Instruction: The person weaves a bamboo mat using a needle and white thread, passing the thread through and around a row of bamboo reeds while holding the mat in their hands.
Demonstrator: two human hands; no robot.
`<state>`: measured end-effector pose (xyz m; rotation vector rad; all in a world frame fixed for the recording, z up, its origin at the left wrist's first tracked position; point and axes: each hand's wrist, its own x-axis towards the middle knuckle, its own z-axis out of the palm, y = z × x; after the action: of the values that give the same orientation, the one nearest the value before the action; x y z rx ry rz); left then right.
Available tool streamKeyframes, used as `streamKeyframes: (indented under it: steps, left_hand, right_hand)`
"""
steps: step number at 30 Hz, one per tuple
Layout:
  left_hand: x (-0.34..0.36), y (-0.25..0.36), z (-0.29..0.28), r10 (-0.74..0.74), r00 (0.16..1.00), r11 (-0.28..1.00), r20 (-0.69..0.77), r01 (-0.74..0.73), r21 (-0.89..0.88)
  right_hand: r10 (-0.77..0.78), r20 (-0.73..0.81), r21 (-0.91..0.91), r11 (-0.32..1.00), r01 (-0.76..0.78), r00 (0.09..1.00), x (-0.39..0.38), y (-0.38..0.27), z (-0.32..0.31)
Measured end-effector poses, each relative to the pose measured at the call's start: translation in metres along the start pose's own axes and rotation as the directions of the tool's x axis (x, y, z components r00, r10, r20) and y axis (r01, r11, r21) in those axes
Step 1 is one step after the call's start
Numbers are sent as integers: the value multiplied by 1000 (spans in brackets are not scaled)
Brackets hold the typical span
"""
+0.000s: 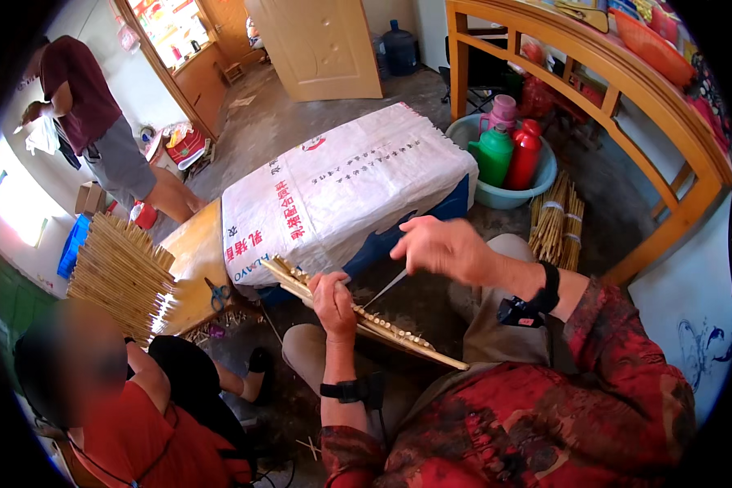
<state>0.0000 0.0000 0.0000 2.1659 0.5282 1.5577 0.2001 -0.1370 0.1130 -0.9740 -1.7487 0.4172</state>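
My left hand [334, 305] is closed around a long, narrow piece of woven wooden sticks [407, 337], held slanting over my lap, with a row of pale cut ends showing along it. My right hand [429, 248] is raised to the right of it with curled fingers, gripping a thin white strip [388, 285] that runs down to the stick piece just right of my left hand.
A sack-covered platform [342, 187] lies ahead, beside a board [195, 236] with scissors [217, 294] and a fanned stick panel [118, 276]. A seated person [138, 431] and a standing person [77, 81] are leftward. A basin with flasks [484, 193], stick bundles [549, 220] and wooden railing [659, 138] are right.
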Motion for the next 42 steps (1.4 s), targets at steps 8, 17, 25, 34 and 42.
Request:
streamKeyframes:
  steps: [8, 17, 25, 34, 42]
  left_hand:
    - [2, 1, -6, -137, 987, 990, 83, 139, -9]
    - [2, 7, -15, -124, 986, 986, 114, 110, 124]
    - [4, 11, 0, -236, 972, 965, -13, 233, -120]
    - [10, 38, -5, 27, 999, 998, -35, -29, -59]
    - [6, 42, -22, 80, 992, 996, -101, -77, 36]
  right_hand:
    - [-431, 554, -476, 538, 696, 712, -20, -36, 1]
    - [-491, 629, -547, 271, 792, 602, -19, -49, 7]
    - [-519, 691, -409, 295, 864, 504, 3, -51, 3]
    - [-431, 689, -284, 580, 764, 583, -14, -109, 33]
    - [-542, 741, -242, 335, 911, 396, 9, -81, 28]
